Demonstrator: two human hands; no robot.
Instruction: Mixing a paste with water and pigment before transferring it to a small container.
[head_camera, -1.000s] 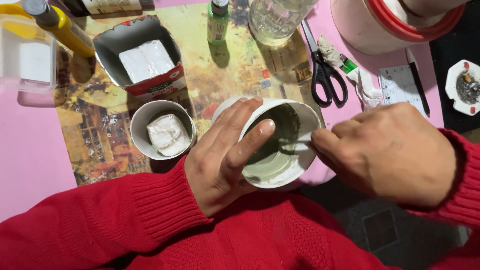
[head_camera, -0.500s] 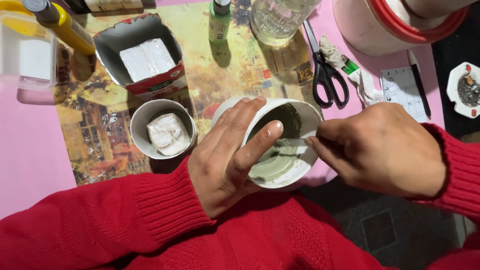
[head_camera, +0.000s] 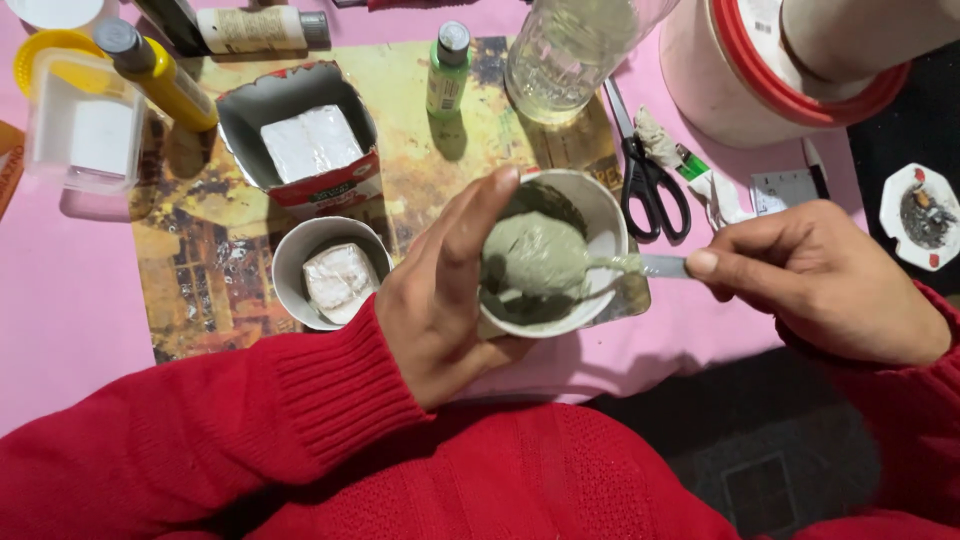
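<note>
Leftmost on the pink table (head_camera: 60, 330), near its far-left corner, stand a clear tub (head_camera: 85, 130) with a yellow lid and a yellow bottle (head_camera: 160, 75). On the printed mat (head_camera: 215, 265) sit a cut carton (head_camera: 305, 140) holding a white block, and nearer the person a small cup (head_camera: 330, 270) with a whitish lump. A green bottle (head_camera: 447, 70) and a glass jar (head_camera: 570, 50) stand along the mat's far edge.

The left hand (head_camera: 445, 300) grips the white cup (head_camera: 555, 250) at the mat's near-right corner: fingers half curled round its left wall, forefinger laid up over the rim, thumb hidden beneath. Inside lies a thick grey-green paste (head_camera: 530, 255), mounded on the spoon (head_camera: 640, 265) that crosses the right rim.

To do this scooping well, it seems wise to keep the cup tilted toward the spoon and braced firmly, lift the mound slowly, and wipe the spoon's underside on the rim so nothing drops on the table.

Scissors (head_camera: 650, 185) lie just right of the mat, a squeezed tube (head_camera: 690, 165) beside them. The right hand (head_camera: 830, 280) pinches the spoon handle, thumb and forefinger closed tight on it, the other fingers folded under. A large white bucket (head_camera: 760, 70) with a red rim fills the far-right corner, and a small white dish (head_camera: 920, 215) sits at the right edge.
</note>
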